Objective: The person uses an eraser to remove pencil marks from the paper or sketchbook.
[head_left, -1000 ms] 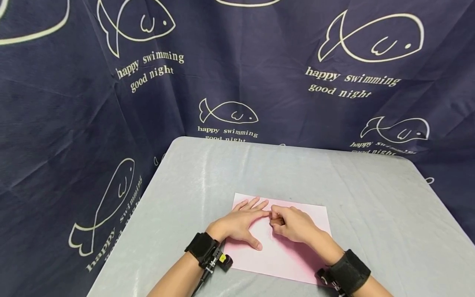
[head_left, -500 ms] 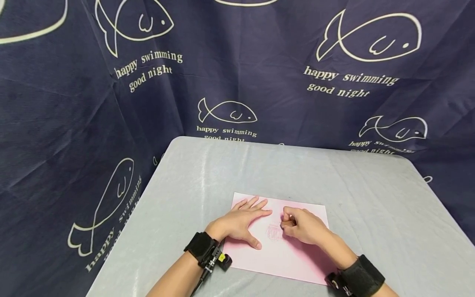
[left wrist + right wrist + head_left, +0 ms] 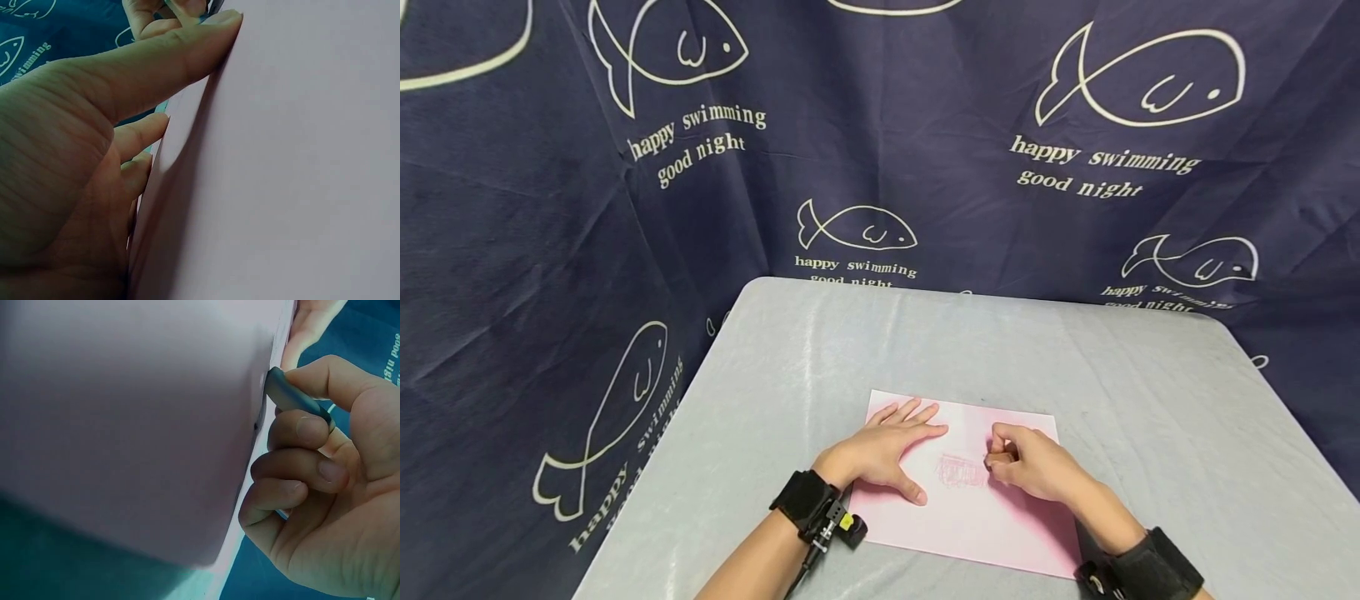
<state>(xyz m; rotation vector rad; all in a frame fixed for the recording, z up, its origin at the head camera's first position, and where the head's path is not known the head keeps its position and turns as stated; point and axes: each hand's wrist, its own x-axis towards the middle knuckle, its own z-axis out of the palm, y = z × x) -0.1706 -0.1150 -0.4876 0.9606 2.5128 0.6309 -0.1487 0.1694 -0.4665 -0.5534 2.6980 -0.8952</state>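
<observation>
On the pink sheet [image 3: 955,525], our left grip [image 3: 883,456] lay spread wide; over the sheet's right half, our right grip [image 3: 1032,465] pinched a dark stub [image 3: 294,397].

looking bright in head view, casting soft shadow on sheet [image 3: 955,533] under r hand [image 3: 1037,468]; going dim & bluish in both wrist views, blurring a bit.

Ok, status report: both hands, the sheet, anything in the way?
Left hand spread on pink sheet. Right hand pinches small dark piece at right edge of scribble. Nothing visibly in the way.
</observation>
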